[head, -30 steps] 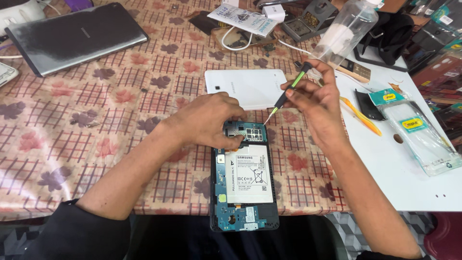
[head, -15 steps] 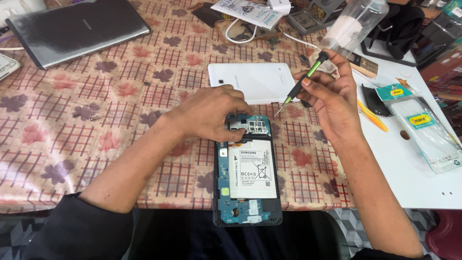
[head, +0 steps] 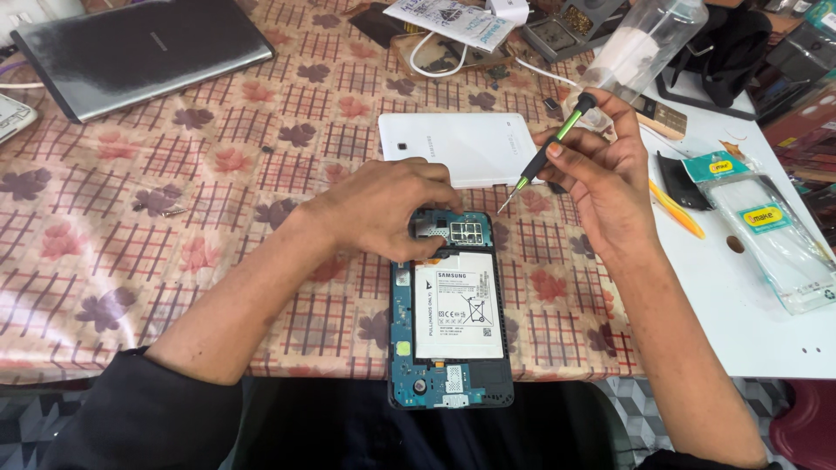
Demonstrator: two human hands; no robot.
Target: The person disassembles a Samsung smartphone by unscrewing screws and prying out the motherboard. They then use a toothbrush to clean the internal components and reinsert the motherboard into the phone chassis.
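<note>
i see the white plastic back cover (head: 461, 146) already off, left hand (head: 387, 209) clamping the opened blue-boarded tablet (head: 453, 322), right hand (head: 601, 178) gripping a green-and-black screwdriver (head: 547, 155) above it, screws seemingly left.

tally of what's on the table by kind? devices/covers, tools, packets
Opened devices: 1, the opened tablet under the left hand
Closed slabs and covers: 2, the white back cover and the grey laptop
Hand tools: 2, the screwdriver in the right hand and an orange pry tool
Clear packets: 1, the clear packet
Total: 6
</note>
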